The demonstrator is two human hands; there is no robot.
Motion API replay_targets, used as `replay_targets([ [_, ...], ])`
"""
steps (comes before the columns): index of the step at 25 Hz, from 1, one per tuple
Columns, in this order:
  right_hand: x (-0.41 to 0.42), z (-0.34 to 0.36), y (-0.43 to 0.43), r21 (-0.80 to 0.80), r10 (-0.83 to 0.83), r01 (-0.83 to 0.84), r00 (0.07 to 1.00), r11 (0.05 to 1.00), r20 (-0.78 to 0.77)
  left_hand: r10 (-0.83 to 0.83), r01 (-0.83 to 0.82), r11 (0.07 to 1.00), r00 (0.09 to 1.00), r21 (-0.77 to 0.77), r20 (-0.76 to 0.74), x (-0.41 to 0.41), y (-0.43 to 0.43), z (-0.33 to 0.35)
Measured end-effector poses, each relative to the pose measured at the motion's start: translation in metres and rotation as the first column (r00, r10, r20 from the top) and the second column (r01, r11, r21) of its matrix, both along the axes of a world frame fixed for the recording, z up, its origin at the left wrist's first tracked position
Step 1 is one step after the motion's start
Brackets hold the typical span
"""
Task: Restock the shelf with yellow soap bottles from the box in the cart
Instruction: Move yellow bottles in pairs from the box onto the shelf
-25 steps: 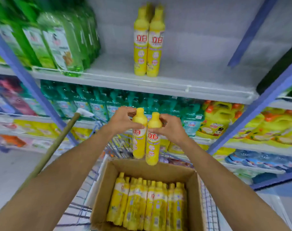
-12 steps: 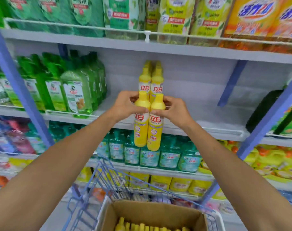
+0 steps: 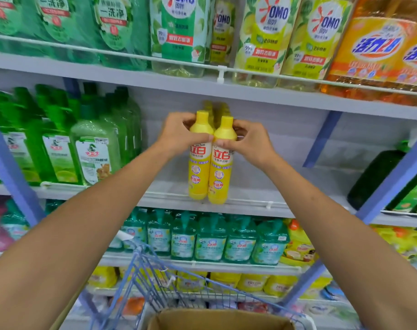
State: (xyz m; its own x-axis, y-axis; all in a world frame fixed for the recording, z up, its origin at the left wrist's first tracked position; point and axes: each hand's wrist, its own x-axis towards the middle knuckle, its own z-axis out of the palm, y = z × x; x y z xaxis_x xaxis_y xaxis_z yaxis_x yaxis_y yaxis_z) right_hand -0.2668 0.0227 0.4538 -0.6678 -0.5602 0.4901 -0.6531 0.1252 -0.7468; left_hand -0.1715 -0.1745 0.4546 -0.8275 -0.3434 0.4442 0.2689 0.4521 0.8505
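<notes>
My left hand (image 3: 179, 134) grips the neck of one yellow soap bottle (image 3: 199, 172), and my right hand (image 3: 250, 144) grips the neck of a second yellow soap bottle (image 3: 220, 177). Both bottles are upright and side by side, their bases at the front edge of the white middle shelf (image 3: 262, 186). Behind them stand other yellow bottles (image 3: 218, 109), mostly hidden. The top edge of the cardboard box (image 3: 220, 319) shows at the bottom, inside the blue wire cart (image 3: 140, 277).
Green bottles (image 3: 93, 148) fill the same shelf to the left; a dark green bottle (image 3: 374, 177) stands at the right. Large refill bottles (image 3: 262, 32) sit on the shelf above. Teal pump bottles (image 3: 209, 239) line the shelf below. Blue uprights (image 3: 10, 167) frame the bay.
Both hands have carried the two yellow bottles up from above the box to the middle shelf, in front of the bottles standing there. The view has tilted upward.
</notes>
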Motion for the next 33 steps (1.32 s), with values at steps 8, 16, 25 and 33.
replay_targets([
  [8, -0.027, -0.026, -0.012, 0.004, -0.001, 0.001, 0.999, 1.0, 0.044, 0.068, -0.069, 0.997, 0.997, 0.021, 0.024, -0.023, -0.001, -0.015],
  [16, -0.04, -0.045, -0.005, -0.003, -0.019, 0.02, 0.998, 1.0, 0.065, 0.127, -0.125, 0.989, 0.992, -0.073, 0.019, -0.035, 0.014, -0.035],
  [25, -0.021, -0.076, -0.013, -0.184, -0.266, 0.281, 0.959, 0.942, 0.1, 0.014, -0.028, 0.993, 0.993, 0.116, 0.12, -0.026, 0.002, -0.08],
  [33, -0.021, -0.077, -0.003, -0.097, -0.282, 0.286, 0.958, 0.953, 0.053, 0.116, -0.129, 0.982, 0.989, 0.138, 0.096, -0.03, 0.014, -0.093],
])
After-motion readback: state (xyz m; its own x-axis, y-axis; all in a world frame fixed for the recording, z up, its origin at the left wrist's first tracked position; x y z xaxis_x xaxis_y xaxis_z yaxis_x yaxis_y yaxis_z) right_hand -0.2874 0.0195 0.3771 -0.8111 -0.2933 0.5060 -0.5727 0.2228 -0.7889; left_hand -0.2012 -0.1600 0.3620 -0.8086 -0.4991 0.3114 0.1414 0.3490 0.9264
